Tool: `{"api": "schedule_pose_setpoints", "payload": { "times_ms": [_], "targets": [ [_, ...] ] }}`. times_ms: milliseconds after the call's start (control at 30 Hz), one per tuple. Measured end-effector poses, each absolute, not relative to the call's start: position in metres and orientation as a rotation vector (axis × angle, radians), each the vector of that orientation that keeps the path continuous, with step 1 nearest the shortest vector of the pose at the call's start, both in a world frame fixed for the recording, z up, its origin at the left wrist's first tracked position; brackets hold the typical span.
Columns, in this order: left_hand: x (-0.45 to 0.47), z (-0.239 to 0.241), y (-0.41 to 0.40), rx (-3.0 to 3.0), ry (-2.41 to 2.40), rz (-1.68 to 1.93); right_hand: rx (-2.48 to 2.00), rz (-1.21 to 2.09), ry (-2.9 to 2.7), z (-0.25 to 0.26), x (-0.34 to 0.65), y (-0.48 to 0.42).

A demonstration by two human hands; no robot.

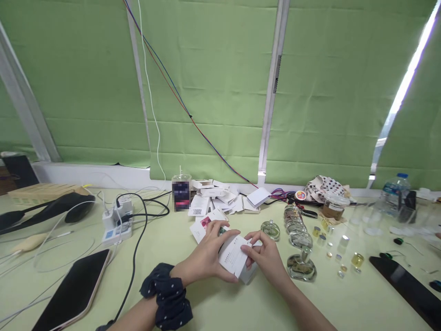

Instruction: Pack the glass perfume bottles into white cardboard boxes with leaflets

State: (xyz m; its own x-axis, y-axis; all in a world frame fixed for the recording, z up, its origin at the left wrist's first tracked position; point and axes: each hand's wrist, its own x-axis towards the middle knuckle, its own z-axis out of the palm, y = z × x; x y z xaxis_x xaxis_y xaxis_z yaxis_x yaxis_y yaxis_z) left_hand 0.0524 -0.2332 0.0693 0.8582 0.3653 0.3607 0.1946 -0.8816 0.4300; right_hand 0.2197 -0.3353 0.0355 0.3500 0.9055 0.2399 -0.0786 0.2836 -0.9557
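A small white printed carton [234, 255] is tilted between my hands above the table. My left hand [203, 257] wraps round its side, thumb along the lower edge. At the right end, my right hand [267, 257] pinches the carton's flap between thumb and fingers. Behind my left fingers lies another white carton with a pink picture [206, 223]. To the right of my hands stands a glass perfume bottle [302, 267], and farther back are a second round bottle [270, 230] and a row of similar bottles [295, 225]. Whatever the carton contains is hidden.
A pile of flattened white cartons [220, 197] lies at the back beside a drink cup [181, 193]. On the left are a tablet [74, 292] and a power strip [117, 230] with cables. Bottle caps [357, 260] and a dark flat strip [403, 289] are on the right.
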Motion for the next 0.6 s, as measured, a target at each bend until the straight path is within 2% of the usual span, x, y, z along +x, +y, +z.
{"api": "schedule_pose_setpoints", "payload": {
  "times_ms": [600],
  "targets": [
    [0.0501,0.0722,-0.2375,2.628,0.357,0.496,-1.086,0.934,-1.07,0.0344,0.2249,-0.3357]
  ]
}}
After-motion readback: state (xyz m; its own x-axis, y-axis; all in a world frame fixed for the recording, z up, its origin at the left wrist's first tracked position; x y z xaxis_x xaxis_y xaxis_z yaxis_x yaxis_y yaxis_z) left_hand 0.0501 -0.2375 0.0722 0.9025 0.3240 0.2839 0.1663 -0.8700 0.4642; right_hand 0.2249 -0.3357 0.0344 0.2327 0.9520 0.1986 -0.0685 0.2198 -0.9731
